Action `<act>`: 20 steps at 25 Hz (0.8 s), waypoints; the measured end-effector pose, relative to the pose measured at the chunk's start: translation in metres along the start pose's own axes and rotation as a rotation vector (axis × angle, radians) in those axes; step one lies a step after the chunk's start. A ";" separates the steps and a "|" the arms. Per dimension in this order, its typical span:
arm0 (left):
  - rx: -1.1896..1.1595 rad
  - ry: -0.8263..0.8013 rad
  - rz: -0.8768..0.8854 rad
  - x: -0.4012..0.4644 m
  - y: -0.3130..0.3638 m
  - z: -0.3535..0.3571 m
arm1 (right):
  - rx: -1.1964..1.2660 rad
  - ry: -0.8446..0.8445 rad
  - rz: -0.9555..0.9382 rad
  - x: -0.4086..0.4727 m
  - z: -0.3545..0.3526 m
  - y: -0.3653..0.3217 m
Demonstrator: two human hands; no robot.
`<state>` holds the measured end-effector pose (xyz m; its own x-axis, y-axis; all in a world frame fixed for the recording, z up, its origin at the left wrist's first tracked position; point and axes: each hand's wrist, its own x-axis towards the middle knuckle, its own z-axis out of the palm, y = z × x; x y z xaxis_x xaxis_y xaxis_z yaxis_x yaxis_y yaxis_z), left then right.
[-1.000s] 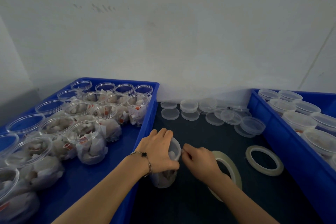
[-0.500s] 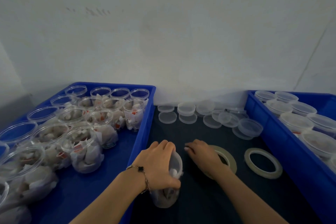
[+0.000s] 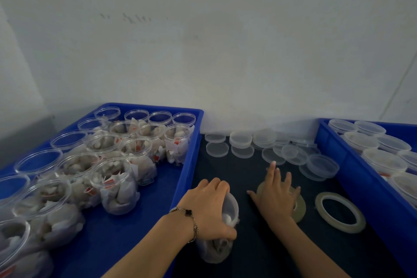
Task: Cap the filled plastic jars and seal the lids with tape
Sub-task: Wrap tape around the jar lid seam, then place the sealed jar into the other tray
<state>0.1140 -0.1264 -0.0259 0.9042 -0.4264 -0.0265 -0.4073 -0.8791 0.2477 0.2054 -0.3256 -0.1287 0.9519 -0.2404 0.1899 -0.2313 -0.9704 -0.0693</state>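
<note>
Clear plastic jar (image 3: 220,241) stands on the dark surface (image 3: 252,255), just right of the left blue crate (image 3: 191,165), gripped from above by the left hand (image 3: 211,207). Since a moment ago the right hand (image 3: 276,194) has spread flat — fingers straight, reaching toward the loose lids (image 3: 293,153) over one tape roll (image 3: 300,206). A second tape roll (image 3: 340,215) lies right of it — two rolls in all. White wall (image 3: 225,52) behind.

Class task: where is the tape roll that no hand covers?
In the head view, the free tape roll lies flat on the dark mat, right of the right hand, beside the right blue crate.
</note>
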 end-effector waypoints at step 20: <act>-0.517 -0.073 0.041 0.001 -0.014 -0.015 | 1.332 -0.405 -0.374 -0.091 -0.095 -0.005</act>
<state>0.1221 -0.1113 -0.0148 0.8697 -0.4886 -0.0694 -0.3089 -0.6486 0.6956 0.1011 -0.3011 -0.0521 0.9564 0.2611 0.1309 0.1808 -0.1773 -0.9674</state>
